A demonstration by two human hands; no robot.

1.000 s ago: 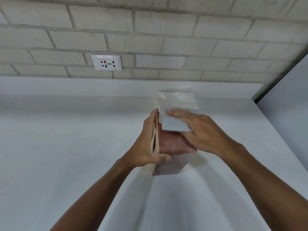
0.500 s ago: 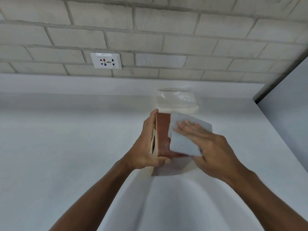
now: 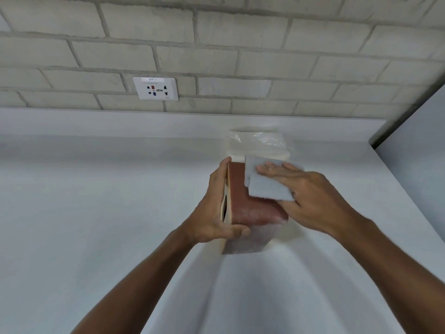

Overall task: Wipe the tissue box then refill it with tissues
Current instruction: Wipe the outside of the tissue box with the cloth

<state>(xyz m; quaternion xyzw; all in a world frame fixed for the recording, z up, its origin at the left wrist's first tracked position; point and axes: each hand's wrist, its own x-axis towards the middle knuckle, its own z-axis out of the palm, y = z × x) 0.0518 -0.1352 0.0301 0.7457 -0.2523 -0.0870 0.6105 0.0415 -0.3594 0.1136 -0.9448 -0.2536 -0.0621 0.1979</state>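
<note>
Tissue box [image 3: 250, 208], brown-red, stands on edge on the white worktop [image 3: 108, 213], right of centre, tipped so its slotted face points left. Left hand [image 3: 214, 213] closed around the box: fingers run up the slotted face, thumb hooked over the near corner of the upper brown side. Right hand [image 3: 310, 196] flat and fully open, palm down, pressing a pale blue-grey cloth [image 3: 267, 184] onto the far half of that upper side; fingers point left, the cloth sticks out past the fingertips and below the palm. It grips nothing, just pins the cloth down. Near half of the brown side is bare. Lower near face of the box looks pale; blurred, can't tell the surface detail. Clear plastic pack of tissues [image 3: 257, 143] lies on the worktop just behind the box, up against the raised back edge. White wall socket [image 3: 156, 88] on the brick wall [image 3: 240, 56], up and to the left. Grey panel [image 3: 419, 150] at the right edge.
</note>
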